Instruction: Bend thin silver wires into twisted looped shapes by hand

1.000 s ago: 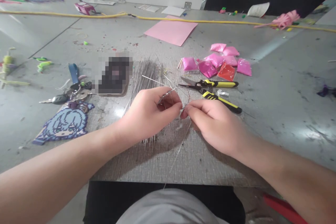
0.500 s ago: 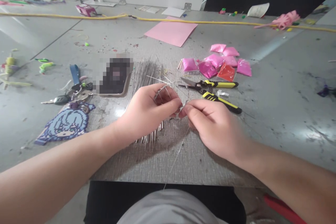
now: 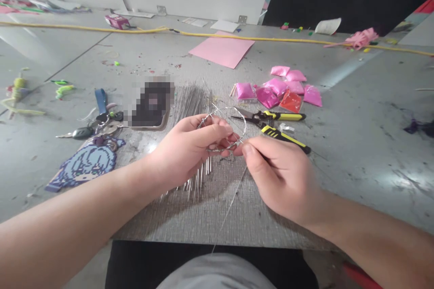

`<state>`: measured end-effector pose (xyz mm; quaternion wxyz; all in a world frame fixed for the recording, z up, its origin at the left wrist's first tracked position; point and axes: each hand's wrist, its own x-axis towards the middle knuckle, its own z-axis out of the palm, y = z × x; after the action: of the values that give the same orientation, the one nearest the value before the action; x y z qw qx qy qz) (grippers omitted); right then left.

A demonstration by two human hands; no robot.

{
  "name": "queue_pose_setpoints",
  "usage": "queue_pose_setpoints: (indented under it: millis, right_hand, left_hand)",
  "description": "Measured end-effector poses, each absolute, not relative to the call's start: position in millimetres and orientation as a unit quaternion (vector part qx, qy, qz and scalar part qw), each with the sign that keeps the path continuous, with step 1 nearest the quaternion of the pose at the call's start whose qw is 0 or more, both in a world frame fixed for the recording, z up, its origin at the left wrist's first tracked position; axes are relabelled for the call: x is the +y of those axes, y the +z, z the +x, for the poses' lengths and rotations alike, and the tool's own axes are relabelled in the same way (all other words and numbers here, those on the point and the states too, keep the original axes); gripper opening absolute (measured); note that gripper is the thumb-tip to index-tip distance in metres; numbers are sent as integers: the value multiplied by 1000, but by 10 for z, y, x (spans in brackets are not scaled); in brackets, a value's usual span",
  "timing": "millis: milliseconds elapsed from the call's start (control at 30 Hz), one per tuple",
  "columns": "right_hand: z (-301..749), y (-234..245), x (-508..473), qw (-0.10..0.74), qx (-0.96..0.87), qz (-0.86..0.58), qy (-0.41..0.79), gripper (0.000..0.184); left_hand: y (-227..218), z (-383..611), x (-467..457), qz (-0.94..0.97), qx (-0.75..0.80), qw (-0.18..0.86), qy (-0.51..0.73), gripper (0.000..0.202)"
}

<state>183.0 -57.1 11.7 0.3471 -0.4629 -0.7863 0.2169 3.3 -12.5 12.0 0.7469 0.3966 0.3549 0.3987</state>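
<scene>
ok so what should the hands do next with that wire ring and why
Perhaps wind the loose wire around the twisted wire ring: its long end trails below the right hand, which pinches at the ring's edge, while the left hand holds the ring.

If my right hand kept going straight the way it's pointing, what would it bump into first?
Most likely the wire ring at the fingertips of your right hand, then your left hand holding it. They're so close I can't tell which already touch.
</scene>
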Motion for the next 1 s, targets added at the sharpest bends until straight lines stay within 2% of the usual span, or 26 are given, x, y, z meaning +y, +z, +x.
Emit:
queue_pose_setpoints:
  millis: [167,300,367,500,633,1000]
  right_hand:
    - [1869,145,-494,333,-828,-418,172,28]
    - [1892,130,-449,332,-788,-459,242,30]
    - [1895,106,-433,339,-772,-469,263,23]
    - [1877,67,-412,377,-778,-460,201,12]
    - [1859,65,-414,383,-792,-443,174,14]
    - [1877,101,-423,345,-807,-430,211,21]
  left_hand:
    - [109,-4,-103,420,346,734,405,12]
    - [102,-1,-99,512,347,668,414,11]
    - [104,7,-103,547,358,636,411,12]
    - [93,22,-114,560,386,605,414,13]
    - [64,36,-115,539,386,617,425,14]
    - [56,23,-120,512,355,652,431,13]
